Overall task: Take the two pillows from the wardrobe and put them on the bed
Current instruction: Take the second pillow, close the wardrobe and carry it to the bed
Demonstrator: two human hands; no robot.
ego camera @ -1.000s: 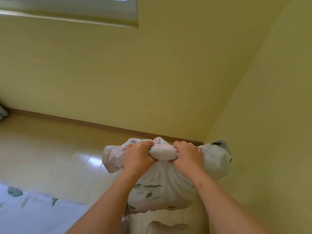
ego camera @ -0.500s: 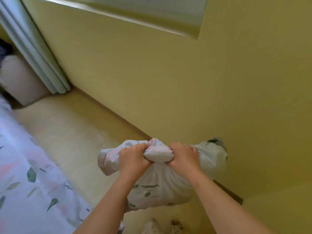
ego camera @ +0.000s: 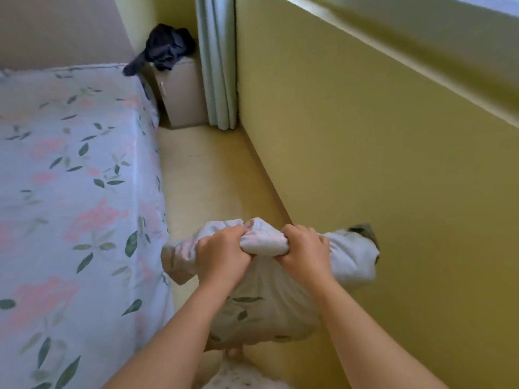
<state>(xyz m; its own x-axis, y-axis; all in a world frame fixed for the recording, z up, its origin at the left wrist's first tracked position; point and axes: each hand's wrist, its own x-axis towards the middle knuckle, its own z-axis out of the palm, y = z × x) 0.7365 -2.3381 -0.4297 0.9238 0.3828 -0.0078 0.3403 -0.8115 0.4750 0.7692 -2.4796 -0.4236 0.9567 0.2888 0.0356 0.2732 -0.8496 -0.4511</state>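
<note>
Left hand (ego camera: 223, 252) and right hand (ego camera: 304, 252) both fisted tight on the bunched top edge of a soft leaf-print pillow (ego camera: 269, 301), which hangs over the floor (ego camera: 202, 178) strip between bed (ego camera: 73, 192) and yellow wall (ego camera: 379, 164); its lower end is hidden behind the forearms. Bed sheet is smooth, floral pink/green, cut off at left. Far end: boxy beige nightstand (ego camera: 182, 94) with a crumpled dark cloth (ego camera: 165, 47) on top, pleated pale curtain (ego camera: 217, 60) beside it.
</note>
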